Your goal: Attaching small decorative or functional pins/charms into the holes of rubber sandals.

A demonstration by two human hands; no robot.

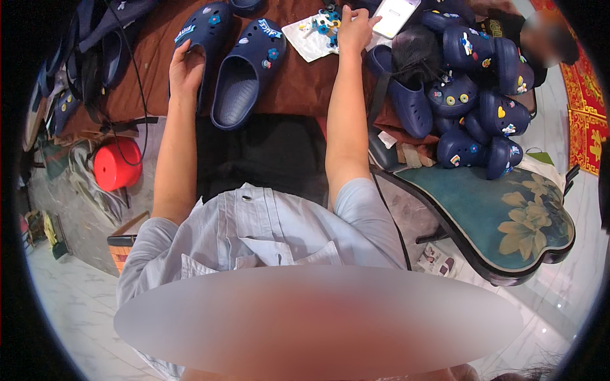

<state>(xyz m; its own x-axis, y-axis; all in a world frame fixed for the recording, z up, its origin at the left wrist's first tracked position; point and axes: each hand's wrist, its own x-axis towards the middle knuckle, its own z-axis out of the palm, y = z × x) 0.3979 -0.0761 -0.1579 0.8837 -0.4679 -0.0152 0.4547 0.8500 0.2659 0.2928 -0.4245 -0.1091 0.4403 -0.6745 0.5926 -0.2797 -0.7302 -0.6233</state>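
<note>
My left hand (186, 70) is closed on the rim of a navy blue clog (208, 37), its thumb and fingers pinching the edge. Blue shoe charms, one a lettered strip, sit on that clog's upper. Beside it lies a matching clog (244, 73), also with charms and touched by neither hand. My right hand (356, 32) is over a heap of small blue, white and yellow shoe charms (325, 25) on a white plastic bag (311, 46). Its fingers are bent together; what they hold, if anything, is hidden.
A lit phone (395, 16) lies just right of my right hand. Several charm-covered navy clogs (467, 95) are piled at the right, above a green floral chair seat (508, 219). A brown cloth (146, 54) covers the table. A red stool (117, 164) and dark cable (141, 82) are left.
</note>
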